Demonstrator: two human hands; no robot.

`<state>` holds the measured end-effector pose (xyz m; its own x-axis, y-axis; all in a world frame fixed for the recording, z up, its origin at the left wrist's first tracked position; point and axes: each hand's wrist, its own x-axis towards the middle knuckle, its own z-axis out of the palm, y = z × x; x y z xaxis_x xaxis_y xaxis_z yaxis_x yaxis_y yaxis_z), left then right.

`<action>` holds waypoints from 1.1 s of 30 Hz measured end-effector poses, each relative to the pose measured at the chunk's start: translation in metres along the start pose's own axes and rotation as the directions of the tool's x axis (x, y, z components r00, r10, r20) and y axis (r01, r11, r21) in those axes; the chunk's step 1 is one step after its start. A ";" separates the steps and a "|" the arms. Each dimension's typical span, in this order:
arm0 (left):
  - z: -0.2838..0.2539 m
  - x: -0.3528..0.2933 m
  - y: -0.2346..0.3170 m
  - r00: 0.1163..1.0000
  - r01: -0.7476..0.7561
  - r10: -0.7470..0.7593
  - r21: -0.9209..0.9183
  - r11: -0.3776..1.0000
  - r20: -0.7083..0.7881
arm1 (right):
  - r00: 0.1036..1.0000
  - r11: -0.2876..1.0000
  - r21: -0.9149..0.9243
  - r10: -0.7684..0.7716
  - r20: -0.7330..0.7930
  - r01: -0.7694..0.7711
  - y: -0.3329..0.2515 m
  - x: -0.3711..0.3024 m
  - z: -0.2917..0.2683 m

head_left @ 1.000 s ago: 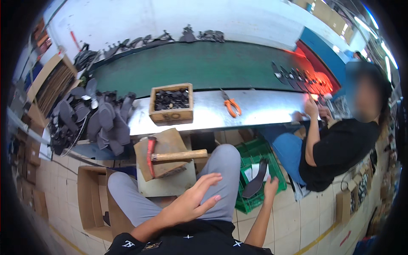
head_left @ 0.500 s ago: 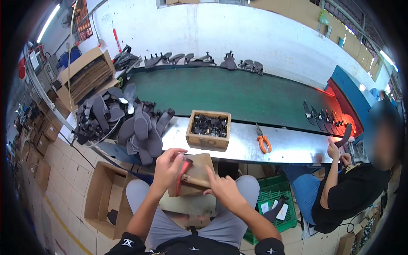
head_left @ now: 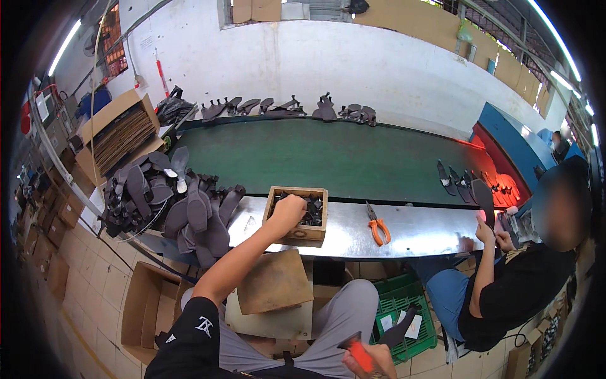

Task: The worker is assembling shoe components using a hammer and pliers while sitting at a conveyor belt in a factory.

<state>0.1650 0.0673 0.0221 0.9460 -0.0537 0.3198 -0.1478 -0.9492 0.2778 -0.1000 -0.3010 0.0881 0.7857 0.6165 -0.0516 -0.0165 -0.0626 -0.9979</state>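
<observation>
Red hammer clamped in R hand, well short of bench's near edge; L hand in wooden box, grip hidden, can't tell. Remaining: black pcs in box, soles piled, bench's L end. Done qty unclear.
</observation>
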 end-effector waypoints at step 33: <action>-0.073 -0.168 0.173 0.979 -0.078 0.171 -0.571 0.817 0.110 | 0.828 0.941 0.327 0.112 -0.549 0.090 0.044 0.100 0.011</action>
<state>-0.0404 -0.0648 0.0829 0.9328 -0.2486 0.2611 -0.3597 -0.5942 0.7194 -0.0290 -0.2329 0.0387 0.9885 0.0728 -0.1328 -0.1471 0.2538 -0.9560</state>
